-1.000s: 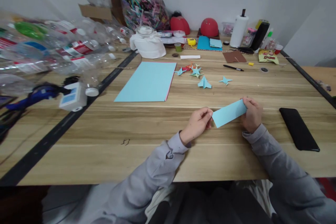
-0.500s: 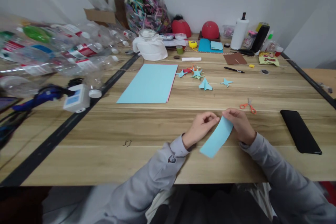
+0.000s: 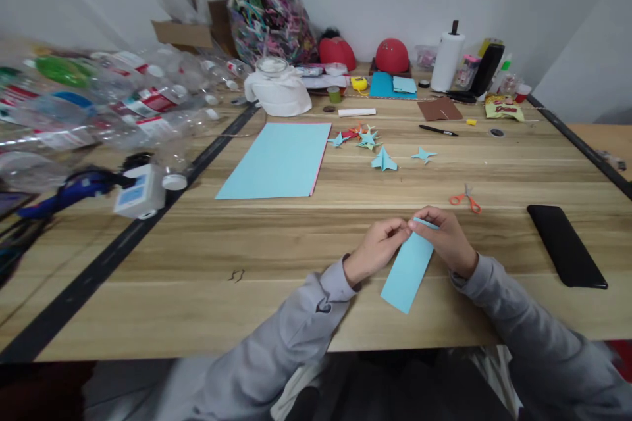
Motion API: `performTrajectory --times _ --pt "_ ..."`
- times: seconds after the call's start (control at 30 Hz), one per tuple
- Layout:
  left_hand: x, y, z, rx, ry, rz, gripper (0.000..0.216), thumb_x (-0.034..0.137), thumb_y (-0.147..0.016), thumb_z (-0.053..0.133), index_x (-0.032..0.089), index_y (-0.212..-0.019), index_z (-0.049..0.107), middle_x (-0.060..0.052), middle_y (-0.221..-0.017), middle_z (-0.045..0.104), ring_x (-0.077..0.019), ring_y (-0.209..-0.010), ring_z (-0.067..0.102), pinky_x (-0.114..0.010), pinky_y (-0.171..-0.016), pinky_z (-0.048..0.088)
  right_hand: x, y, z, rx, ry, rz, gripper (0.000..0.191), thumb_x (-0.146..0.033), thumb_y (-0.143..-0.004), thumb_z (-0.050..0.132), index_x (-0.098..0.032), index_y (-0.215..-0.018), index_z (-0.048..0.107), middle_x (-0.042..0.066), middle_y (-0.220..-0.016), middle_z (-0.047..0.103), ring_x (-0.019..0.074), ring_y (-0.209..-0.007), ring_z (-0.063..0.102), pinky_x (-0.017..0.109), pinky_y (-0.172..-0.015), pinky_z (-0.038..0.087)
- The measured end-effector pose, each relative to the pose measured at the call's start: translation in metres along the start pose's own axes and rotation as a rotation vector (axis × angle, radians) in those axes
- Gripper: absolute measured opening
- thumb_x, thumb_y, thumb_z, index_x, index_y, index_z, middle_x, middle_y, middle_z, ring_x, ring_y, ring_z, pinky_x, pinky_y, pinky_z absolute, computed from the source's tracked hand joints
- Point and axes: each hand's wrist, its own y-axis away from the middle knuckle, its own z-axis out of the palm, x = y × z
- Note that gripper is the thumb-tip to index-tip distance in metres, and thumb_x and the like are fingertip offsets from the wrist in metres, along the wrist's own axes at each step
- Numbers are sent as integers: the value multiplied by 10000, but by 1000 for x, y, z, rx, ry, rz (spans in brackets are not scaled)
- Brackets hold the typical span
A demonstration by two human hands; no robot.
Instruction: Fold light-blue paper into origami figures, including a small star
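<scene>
A light-blue paper strip [image 3: 407, 275] slants down toward the table's near edge. My right hand [image 3: 448, 238] pinches its upper end, the thumb lying across the front. At the strip's upper left corner, the fingertips of my left hand [image 3: 379, 247] are closed on the paper edge and meet the right thumb. Just beyond my right hand lie small scissors with orange handles [image 3: 465, 198]. Farther off are a folded blue paper plane [image 3: 384, 160], another small blue folded piece [image 3: 424, 155] and a cluster of colored folded shapes [image 3: 367, 138].
Blue paper sheets [image 3: 276, 161] lie left of the folded shapes. A black phone [image 3: 567, 247] rests to the right. Plastic bottles [image 3: 148, 102] and a white device box [image 3: 141, 192] crowd the left side. A black pen [image 3: 438, 130] and a paper roll [image 3: 448, 62] are farther back.
My left fingertips have come onto the strip's upper corner, where they were apart from it before. The strip's lower end has swung slightly toward me and right.
</scene>
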Motion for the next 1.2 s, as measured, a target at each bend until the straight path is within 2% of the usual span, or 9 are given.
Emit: performTrajectory --times 0.13,0.3,0.5,0.63,0.8,0.9,1.0,1.1,1.2 --pt "-1 -1 0 4 -45 35 354 453 -832 536 179 -609 512 47 -542 412 -105 -555 376 -238 -535 302 0 -1 0 4 31 0 372 -513 -628 800 -194 -644 609 -29 -575 559 111 -555 482 241 -514 393" --pt "2 -1 -2 -20 -68 65 353 385 -795 544 182 -522 449 47 -527 363 -98 -544 345 -237 -539 293 2 -1 0 -1 -39 37 391 -506 -570 839 -195 -577 603 -32 -528 548 105 -514 458 242 -487 358" --pt "7 0 -4 8 -65 78 211 312 -733 563 168 -585 603 15 -589 502 -111 -582 425 -230 -552 340 2 -2 -2 38 -109 38 370 -491 -589 829 -196 -549 610 -43 -494 498 90 -488 383 244 -473 282" --pt "7 1 -4 2 -47 23 232 332 -739 566 169 -574 569 30 -544 461 -98 -535 386 -228 -535 329 1 -9 -13 243 -165 4 336 -470 -596 817 -205 -557 615 -28 -555 533 108 -542 430 258 -511 327" --pt "4 0 -5 26 -1 11 259 366 -737 582 167 -573 571 31 -520 445 -94 -511 376 -230 -508 289 3 -18 -32 456 -298 97 352 -461 -556 838 -214 -606 592 -30 -578 511 120 -535 424 271 -481 317" --pt "5 -1 -10 119 38 -18 243 370 -724 588 167 -595 623 33 -481 447 -94 -467 374 -235 -478 267 4 -20 -37 535 -352 103 369 -472 -559 831 -220 -632 572 -44 -565 486 121 -519 418 272 -461 319" --pt "8 -2 -16 285 67 23 217 348 -689 621 169 -567 634 30 -494 481 -89 -468 390 -233 -474 289 4 -20 -36 533 -372 108 373 -466 -544 833 -206 -650 587 -49 -576 502 107 -516 425 256 -448 326" --pt "7 -6 -22 500 109 55 188 335 -668 653 174 -573 634 35 -523 505 -82 -477 388 -222 -465 298 3 -18 -34 439 -363 113 386 -454 -518 846 -194 -604 574 -52 -557 504 91 -510 428 236 -444 342" --pt "4 -10 -28 666 179 14 234 393 -675 676 180 -607 607 49 -524 461 -81 -476 369 -214 -442 278 0 -14 -30 249 -353 166 393 -433 -517 851 -198 -551 538 -46 -525 523 93 -483 442 236 -439 368"
